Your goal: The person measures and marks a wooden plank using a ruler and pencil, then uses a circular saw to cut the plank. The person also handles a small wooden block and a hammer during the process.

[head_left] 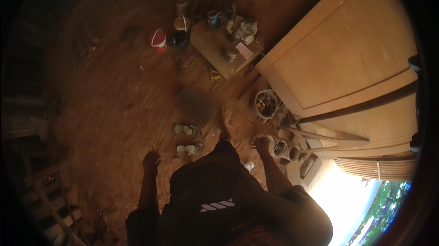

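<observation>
Brown earth floor [123, 95] lies under the person. Their left hand [151, 158] hangs down at the side with loose, released fingers, holding nothing. Their right hand [262, 144] reaches forward to a small round tin [270, 143] on the floor, and its grip touches the rim; whether it is clenched, I cannot tell. Two more tins [286, 150] stand just beside it in a row that points right, toward the wooden door panel [347, 49]. What the tins contain is too dark to see. A white bucket [266, 103] with tools stands near.
</observation>
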Motion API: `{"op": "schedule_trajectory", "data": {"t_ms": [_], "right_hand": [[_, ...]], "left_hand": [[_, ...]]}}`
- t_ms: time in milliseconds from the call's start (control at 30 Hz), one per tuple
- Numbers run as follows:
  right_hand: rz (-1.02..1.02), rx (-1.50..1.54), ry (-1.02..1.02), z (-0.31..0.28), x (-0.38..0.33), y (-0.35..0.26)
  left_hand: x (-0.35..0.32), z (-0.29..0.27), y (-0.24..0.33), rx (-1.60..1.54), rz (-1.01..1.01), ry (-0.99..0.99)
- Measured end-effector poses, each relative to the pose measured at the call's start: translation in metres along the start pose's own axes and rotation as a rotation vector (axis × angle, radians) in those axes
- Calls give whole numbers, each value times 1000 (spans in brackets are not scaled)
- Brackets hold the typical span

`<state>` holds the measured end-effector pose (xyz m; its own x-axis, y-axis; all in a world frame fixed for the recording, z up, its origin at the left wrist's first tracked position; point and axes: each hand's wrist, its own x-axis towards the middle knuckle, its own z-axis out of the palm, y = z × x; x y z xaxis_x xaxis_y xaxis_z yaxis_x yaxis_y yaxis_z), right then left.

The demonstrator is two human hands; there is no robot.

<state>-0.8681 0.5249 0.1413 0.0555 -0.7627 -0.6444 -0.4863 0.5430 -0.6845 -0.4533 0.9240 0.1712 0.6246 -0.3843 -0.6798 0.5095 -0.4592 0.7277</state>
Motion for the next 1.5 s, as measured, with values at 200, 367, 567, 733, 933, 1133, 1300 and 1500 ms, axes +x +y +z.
{"op": "schedule_trajectory", "data": {"t_ms": [200, 367, 567, 733, 933, 1133, 1300, 1500], "right_hand": [[-121, -106, -177, 26, 249, -87], [-551, -577, 63, 67, 446, -135], [-758, -483, 138, 117, 581, -220], [-795, -578, 173, 136, 624, -242], [-706, -682, 116, 170, 640, -230], [-623, -722, -1, 166, 627, -223], [-845, -716, -119, 149, 569, -220], [-704, -716, -497, 188, 402, -185]], "left_hand": [[-44, 34, -96, -80, -509, 277], [-93, 108, -54, 1263, -285, -167], [-34, 215, 106, -98, -540, 484], [35, 292, 200, 94, -456, 308], [55, 314, 202, 199, -470, 183], [17, 281, 143, 42, -632, 374], [-13, 265, 89, -155, -534, 363], [-27, 233, 21, -269, -230, 271]]}}
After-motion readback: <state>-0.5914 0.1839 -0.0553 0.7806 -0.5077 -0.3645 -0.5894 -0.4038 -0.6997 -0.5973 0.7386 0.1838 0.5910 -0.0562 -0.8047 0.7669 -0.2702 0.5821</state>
